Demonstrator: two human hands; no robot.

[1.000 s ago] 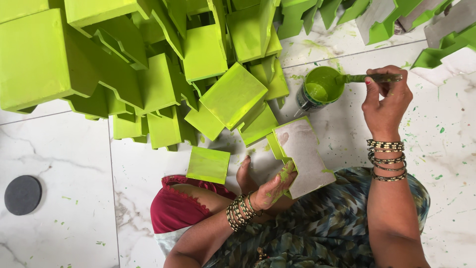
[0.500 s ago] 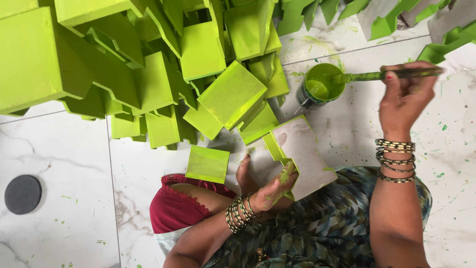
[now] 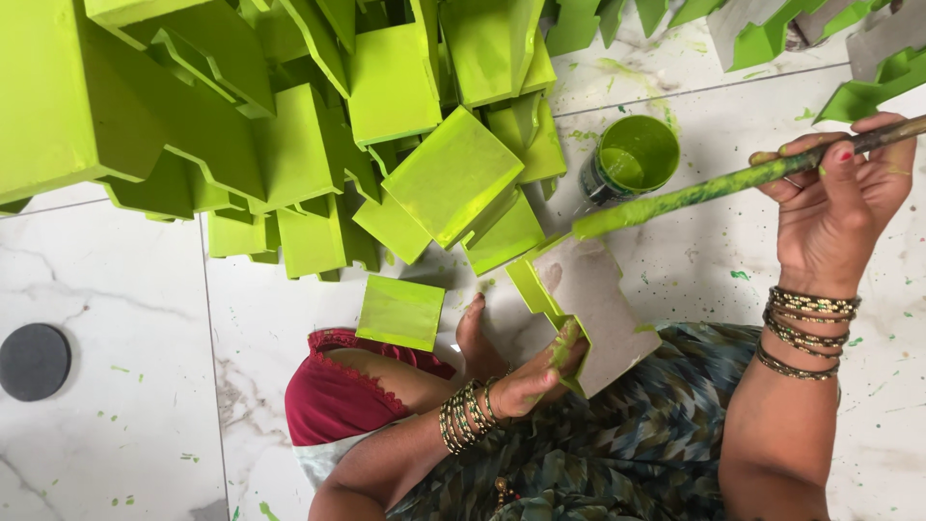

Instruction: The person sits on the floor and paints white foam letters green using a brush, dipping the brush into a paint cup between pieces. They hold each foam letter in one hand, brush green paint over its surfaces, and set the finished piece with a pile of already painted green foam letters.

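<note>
My left hand (image 3: 540, 374) grips the lower edge of a grey board piece (image 3: 598, 304) whose notched side is painted green; it rests on my lap. My right hand (image 3: 837, 212) holds a long green-smeared paintbrush (image 3: 714, 185) by its handle, with the brush tip at the top edge of the board piece. An open can of green paint (image 3: 632, 159) stands on the marble floor just beyond the board. Bangles circle both wrists.
A large heap of green-painted board pieces (image 3: 289, 125) covers the floor to the upper left. One green square piece (image 3: 400, 312) lies by my knee. More green and grey pieces (image 3: 820, 39) lie at the top right. A dark round floor drain (image 3: 34, 361) sits at the left.
My right hand lifted the brush out of the paint can and swung it back, bringing the tip down onto the board piece. The left hand kept its hold.
</note>
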